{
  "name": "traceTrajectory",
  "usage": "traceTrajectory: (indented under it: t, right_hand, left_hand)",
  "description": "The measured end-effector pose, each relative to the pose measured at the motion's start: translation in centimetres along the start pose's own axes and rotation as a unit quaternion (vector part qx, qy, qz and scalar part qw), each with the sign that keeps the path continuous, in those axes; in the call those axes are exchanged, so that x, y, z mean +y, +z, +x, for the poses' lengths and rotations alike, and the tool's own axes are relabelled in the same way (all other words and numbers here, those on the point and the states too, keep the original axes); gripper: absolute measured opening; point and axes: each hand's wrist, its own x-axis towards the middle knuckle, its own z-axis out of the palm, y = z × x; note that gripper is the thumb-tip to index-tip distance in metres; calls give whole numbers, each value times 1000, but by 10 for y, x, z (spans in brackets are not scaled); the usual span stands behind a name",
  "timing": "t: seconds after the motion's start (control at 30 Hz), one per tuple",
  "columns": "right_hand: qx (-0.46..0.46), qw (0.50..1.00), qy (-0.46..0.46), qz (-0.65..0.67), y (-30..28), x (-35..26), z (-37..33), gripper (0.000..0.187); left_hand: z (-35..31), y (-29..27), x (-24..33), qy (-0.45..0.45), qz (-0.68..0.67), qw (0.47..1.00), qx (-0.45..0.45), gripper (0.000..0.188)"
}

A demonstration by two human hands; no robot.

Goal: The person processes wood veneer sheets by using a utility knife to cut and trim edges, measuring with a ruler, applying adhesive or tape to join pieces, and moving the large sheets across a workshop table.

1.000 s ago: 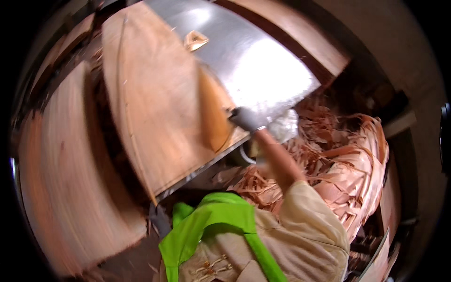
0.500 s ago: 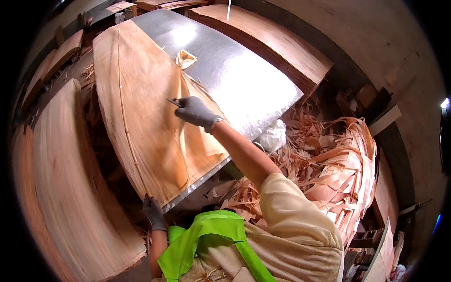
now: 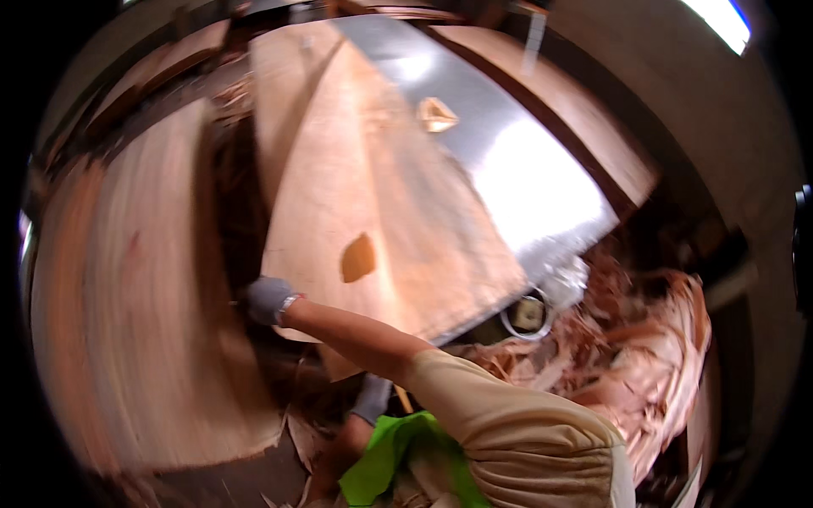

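A pale wood veneer sheet (image 3: 326,186) lies slantwise over another veneer sheet (image 3: 284,76) on a shiny metal tabletop (image 3: 542,195). An oval, darker orange patch (image 3: 358,258) marks the upper sheet, and a small curled veneer piece (image 3: 438,115) sits by the metal. My right hand (image 3: 271,300), in a grey glove, reaches across to the sheet's near left corner. It looks closed and blurred; what it holds does not show clearly. My left hand (image 3: 371,400), also gloved, is low beside the sheet's near edge, its fingers blurred and partly hidden below my right arm.
Stacked veneer (image 3: 161,296) stands to the left, with another stack (image 3: 550,110) behind the metal. Torn veneer strips (image 3: 635,339) heap at the right. A white plastic bag (image 3: 566,284) and a white ring-shaped object (image 3: 527,313) are by the table corner.
My right hand has moved from mid-sheet to its near left corner; the small tool seen in it no longer shows clearly. The veneer now lies flatter and slanted. The view has swung.
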Motion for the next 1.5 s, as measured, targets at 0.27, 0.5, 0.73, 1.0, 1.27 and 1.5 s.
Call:
traceTrajectory:
  t: [0.27, 0.5, 0.73, 1.0, 1.27, 1.5]
  right_hand:
    - [-158, 984, 0, -79, 40, -40, -39, 42]
    - [83, 973, 162, 143, -34, 106, -132, 32]
    - [82, 897, 322, 291, -7, 189, -223, 30]
    - [42, 951, 304, 43, -7, 118, -241, 49]
    - [17, 911, 408, -60, 25, 101, -242, 48]
    - [96, 908, 401, 66, 25, 106, -247, 32]
  left_hand:
    - [9, 1, -29, -20, -16, 1000, -2, 20]
    - [7, -13, 12, -42, 327, 938, -108, 29]
    - [43, -131, 71, -142, -60, 973, 172, 34]
    - [207, -249, 32, -50, 214, 943, 251, 77]
    - [304, -304, 12, -17, -80, 971, 226, 74]
    - [308, -343, 26, -57, -102, 975, 192, 28]
